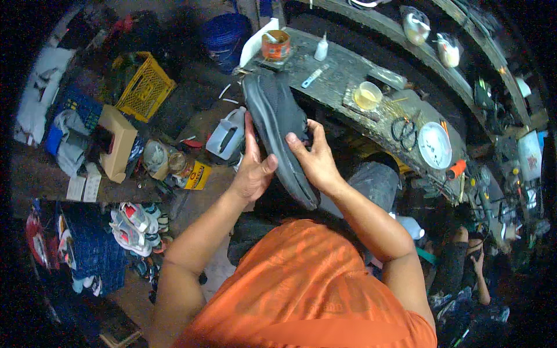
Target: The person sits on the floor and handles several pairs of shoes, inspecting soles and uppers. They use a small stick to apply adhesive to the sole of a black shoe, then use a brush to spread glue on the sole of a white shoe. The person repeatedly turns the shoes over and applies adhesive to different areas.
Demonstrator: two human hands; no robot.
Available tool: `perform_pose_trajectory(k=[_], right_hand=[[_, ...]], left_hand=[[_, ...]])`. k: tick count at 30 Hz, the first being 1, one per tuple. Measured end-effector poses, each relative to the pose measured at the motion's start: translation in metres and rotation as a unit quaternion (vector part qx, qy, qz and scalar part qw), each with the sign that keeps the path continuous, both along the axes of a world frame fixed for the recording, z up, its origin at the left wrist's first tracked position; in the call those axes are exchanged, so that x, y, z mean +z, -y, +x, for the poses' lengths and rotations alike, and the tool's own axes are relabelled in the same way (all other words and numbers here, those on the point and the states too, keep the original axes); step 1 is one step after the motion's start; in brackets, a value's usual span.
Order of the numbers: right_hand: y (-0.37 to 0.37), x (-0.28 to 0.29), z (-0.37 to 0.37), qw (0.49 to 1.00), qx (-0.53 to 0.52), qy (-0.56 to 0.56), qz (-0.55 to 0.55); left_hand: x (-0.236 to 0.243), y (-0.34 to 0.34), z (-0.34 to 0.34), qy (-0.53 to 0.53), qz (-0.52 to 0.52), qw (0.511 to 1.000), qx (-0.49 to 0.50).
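A black shoe (277,124) is held up in front of me, tilted, one end pointing away to the upper left and the other toward my chest. Its thick dark sole edge faces left. My right hand (316,156) grips the upper from the right, thumb pressed on its side and fingers bent near the opening. On the other side, my left hand (253,165) supports the sole edge; its fingers run straight along the shoe and its thumb rests at the near part of the sole. The shoe partly hides the left fingers.
A cluttered workbench (342,72) curves along the right, bearing an orange can (275,45), a white bottle (321,47), a brush (315,76), a cup (368,95), scissors (404,132) and a white bowl (435,145). Left are a jug (226,134), crate (146,87) and shoes (136,227). Another person (464,267) sits lower right.
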State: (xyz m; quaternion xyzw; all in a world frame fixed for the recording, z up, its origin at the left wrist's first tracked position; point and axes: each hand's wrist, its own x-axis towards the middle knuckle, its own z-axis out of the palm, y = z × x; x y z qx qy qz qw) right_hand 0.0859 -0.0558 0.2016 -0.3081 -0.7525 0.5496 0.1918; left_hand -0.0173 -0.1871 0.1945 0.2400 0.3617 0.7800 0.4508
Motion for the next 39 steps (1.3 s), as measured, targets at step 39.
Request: perform_pose_trajectory(k=[39], right_hand=[[-0.084,0.014,0.08,0.937,0.145,-0.192,0.252]], left_hand=[[-0.006,-0.053,-0.03,-0.237,-0.09,0.966,0.04]])
